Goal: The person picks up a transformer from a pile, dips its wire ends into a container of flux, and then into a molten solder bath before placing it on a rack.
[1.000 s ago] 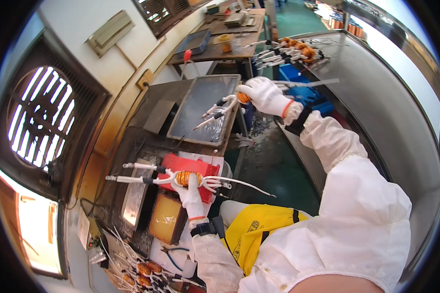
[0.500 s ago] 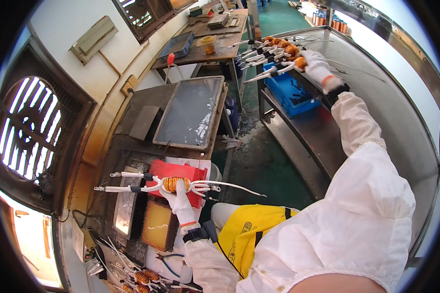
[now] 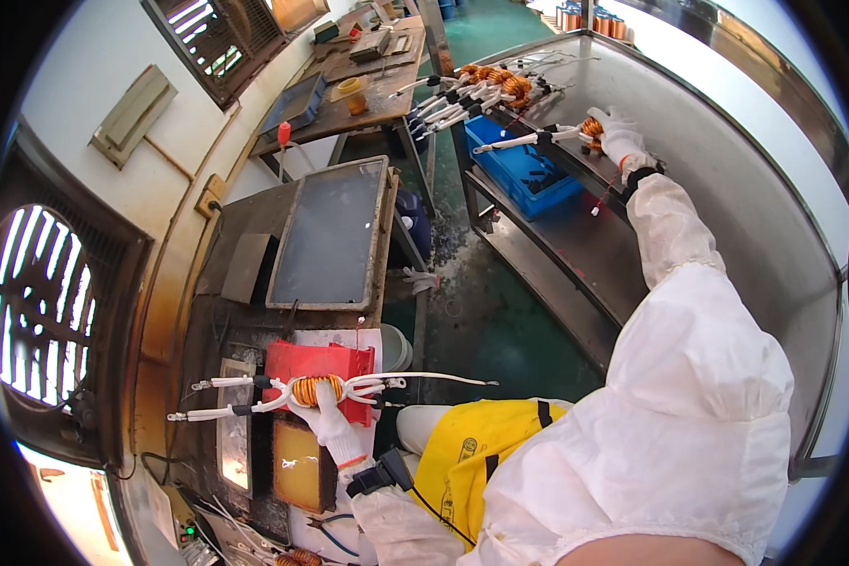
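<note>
My gloved left hand (image 3: 328,424) is closed around a copper-wound coil (image 3: 315,391), thumb on top of the windings. White sleeved leads with metal lugs stick out from both its sides, above a red block (image 3: 292,360). At the far right, my gloved right hand (image 3: 623,140) grips a second copper coil (image 3: 591,132) at the edge of a metal table (image 3: 726,189). White leads from that coil reach left over the table edge, and a thin red wire hangs below. Beyond it lies a group of similar coils (image 3: 495,85), their leads pointing left.
A blue bin (image 3: 524,184) with small black pieces stands under the metal table's edge. On the left bench are a grey-surfaced rectangular tray (image 3: 330,236), a square pan with amber contents (image 3: 299,462) and a shiny narrow pan (image 3: 236,443). Pliers (image 3: 335,533) lie near my left forearm.
My right hand has drawn one coil nearer, apart from the group on the metal table. My left hand keeps its coil over the red block. The whole view has shifted slightly.
</note>
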`<state>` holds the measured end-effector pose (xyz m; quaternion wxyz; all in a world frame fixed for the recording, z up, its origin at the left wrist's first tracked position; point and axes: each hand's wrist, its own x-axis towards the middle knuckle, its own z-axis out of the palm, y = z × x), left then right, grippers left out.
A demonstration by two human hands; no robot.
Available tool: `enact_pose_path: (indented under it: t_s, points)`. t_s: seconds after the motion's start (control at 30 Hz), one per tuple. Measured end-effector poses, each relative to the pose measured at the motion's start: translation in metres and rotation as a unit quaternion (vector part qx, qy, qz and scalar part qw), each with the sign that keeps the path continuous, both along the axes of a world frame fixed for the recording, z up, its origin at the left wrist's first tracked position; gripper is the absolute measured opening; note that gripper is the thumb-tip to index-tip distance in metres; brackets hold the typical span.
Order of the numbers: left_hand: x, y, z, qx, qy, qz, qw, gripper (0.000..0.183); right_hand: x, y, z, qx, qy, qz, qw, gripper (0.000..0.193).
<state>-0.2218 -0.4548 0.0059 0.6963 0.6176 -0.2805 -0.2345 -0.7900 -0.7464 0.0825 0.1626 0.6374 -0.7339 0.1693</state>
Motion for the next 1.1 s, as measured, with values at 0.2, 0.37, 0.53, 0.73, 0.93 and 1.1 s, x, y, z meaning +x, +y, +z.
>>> enact_pose_path:
  t_s: [0.2,0.37,0.53,0.73,0.93,1.1]
  points:
    - [0.002,-0.002,-0.006,-0.002,-0.01,0.003,1.0,0.063,0.017,-0.003,0.005,0.118,-0.073,-0.116,0.984,0.061]
    - [0.007,0.0,-0.015,0.03,-0.037,0.016,0.999,0.071,0.033,-0.001,0.008,0.087,-0.154,-0.101,0.979,0.091]
    - [0.007,0.0,-0.01,-0.018,-0.007,0.019,1.0,0.061,0.052,-0.036,-0.014,0.037,-0.156,-0.05,0.986,0.08]
    - [-0.001,-0.002,-0.006,-0.027,0.001,0.022,0.999,0.056,0.056,-0.092,-0.033,-0.032,-0.144,0.007,0.989,0.071]
    - [-0.009,0.001,0.002,-0.044,0.037,0.022,0.998,0.052,0.081,-0.128,-0.029,0.018,-0.16,-0.044,0.986,0.073]
    - [0.004,0.004,-0.019,-0.021,-0.006,0.029,0.999,0.065,0.081,-0.144,-0.034,0.012,-0.159,-0.032,0.987,0.084]
